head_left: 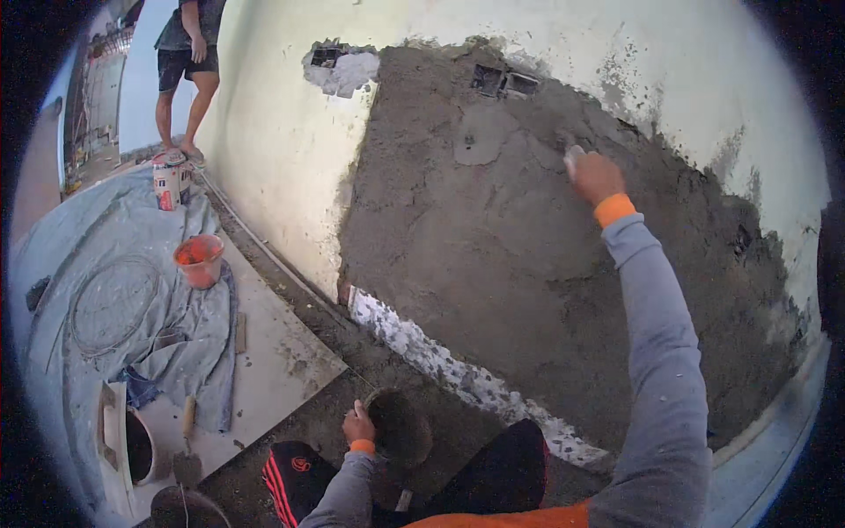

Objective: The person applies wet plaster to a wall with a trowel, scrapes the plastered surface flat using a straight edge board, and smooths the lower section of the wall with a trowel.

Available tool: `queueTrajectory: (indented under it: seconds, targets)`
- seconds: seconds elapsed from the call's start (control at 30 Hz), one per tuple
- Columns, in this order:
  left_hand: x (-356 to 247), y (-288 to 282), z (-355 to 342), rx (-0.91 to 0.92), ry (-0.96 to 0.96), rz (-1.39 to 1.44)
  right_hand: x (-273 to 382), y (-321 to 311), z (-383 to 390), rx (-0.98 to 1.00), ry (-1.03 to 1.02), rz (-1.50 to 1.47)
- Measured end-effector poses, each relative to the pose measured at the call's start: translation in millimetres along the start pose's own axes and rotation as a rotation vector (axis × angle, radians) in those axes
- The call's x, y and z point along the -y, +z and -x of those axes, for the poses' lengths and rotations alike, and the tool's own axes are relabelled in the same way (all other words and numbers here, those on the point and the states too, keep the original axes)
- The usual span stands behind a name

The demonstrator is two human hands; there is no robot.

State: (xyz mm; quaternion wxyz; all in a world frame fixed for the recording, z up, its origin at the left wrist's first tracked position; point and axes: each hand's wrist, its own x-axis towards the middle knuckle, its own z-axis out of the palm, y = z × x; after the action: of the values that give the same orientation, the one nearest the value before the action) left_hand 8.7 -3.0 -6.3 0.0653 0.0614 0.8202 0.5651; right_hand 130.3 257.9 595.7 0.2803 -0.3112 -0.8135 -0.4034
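Head view's got our right hand (597,179) nearer the grey plaster (493,246), gripping some pale thing (573,158), left hand (358,426) lower, clutching a bucket (412,431).

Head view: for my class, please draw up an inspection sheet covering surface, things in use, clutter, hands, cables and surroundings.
Surface: the pale wall bears a broad, rough grey patch, with recessed boxes near its top.
Things in use: a dark round vessel; a small pale object, kind unclear.
Clutter: crumpled sheet, orange-red bucket, wooden-handled trowel, printed tin.
Hands: the left hand grips the vessel's rim; the right hand is closed on the pale object, at the patch.
Cables: a thin loop on the sheet; wire or cord, cannot tell.
Surroundings: another person stands beyond the tin.
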Motion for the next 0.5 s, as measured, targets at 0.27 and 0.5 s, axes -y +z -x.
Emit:
queueTrajectory:
  seconds: [0.27,0.5]
  targets:
    - [6.1,-0.5,-1.9,0.023,-0.07,0.016,-41.5,-44.8,-34.2,0.012,0.048,0.148]
    - [6.9,-5.4,-3.1,-0.018,-0.072,-0.003,-52.8,-73.4,-38.0,-0.011,0.178,0.187]
